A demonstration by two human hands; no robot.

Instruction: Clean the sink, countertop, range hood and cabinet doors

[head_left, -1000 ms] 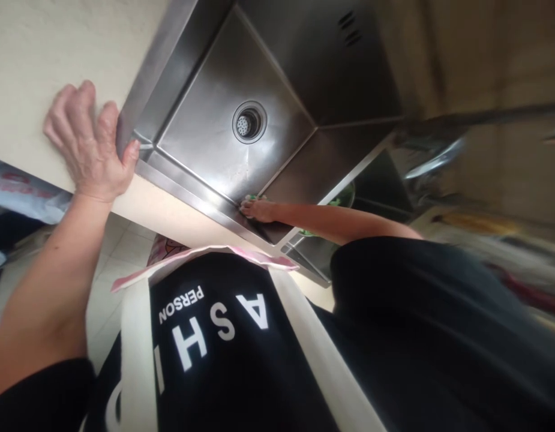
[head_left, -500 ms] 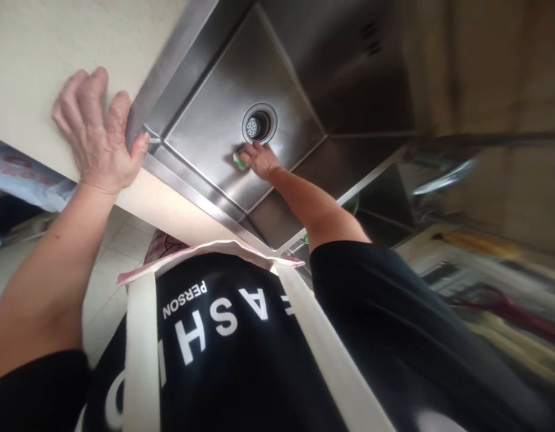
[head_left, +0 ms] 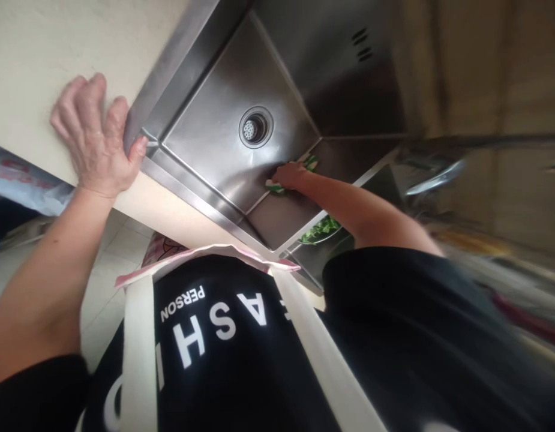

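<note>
Half a second ago the right hand (head_left: pixel 290 175) was just beside the drain (head_left: pixel 255 127); it has since moved away, to the seam where the floor of the sink (head_left: pixel 209 126) meets a side wall. More leafy greens (head_left: pixel 321 229) now show in the neighbouring basin (head_left: pixel 304 259), while the left hand (head_left: pixel 95 141) has kept its place.

The right hand is curled over a green-and-white cloth (head_left: pixel 311 162), gripping it against the steel at that seam; cloth sticks out on both sides of the fingers. The left hand grips nothing: it rests on the pale tabletop (head_left: pixel 29 60), fingers loosely spread and bent, thumb over the corner of the sink's rim.

Counted: two hands, one cloth, one drain, two basins, one batch of greens.
</note>
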